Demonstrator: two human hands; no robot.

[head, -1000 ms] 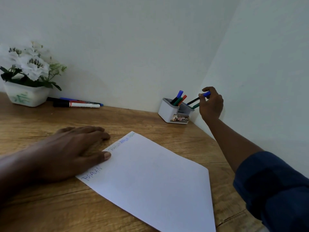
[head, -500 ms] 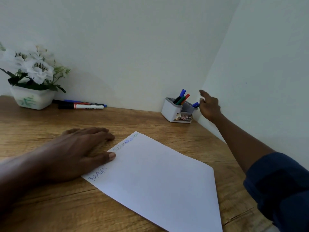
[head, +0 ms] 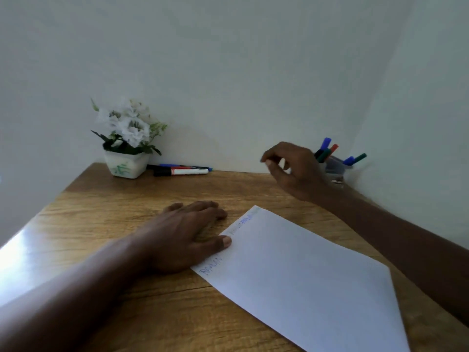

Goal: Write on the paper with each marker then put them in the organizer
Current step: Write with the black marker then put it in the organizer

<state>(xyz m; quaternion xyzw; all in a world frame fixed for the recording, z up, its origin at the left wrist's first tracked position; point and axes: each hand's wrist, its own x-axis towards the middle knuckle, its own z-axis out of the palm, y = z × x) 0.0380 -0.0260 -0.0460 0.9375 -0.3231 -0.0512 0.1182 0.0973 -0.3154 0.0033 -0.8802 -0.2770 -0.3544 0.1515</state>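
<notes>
White paper [head: 304, 275] edge touches flat left hand [head: 182, 237]; right hand [head: 297, 171] loosely curled, empty, just before markers [head: 327, 148] in organizer [head: 335, 165].

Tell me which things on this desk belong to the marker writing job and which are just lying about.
Job: paper; organizer; markers standing in it; loose markers by the wall; left hand at the paper's edge; empty right hand.
Lying about: flower pot.
</notes>
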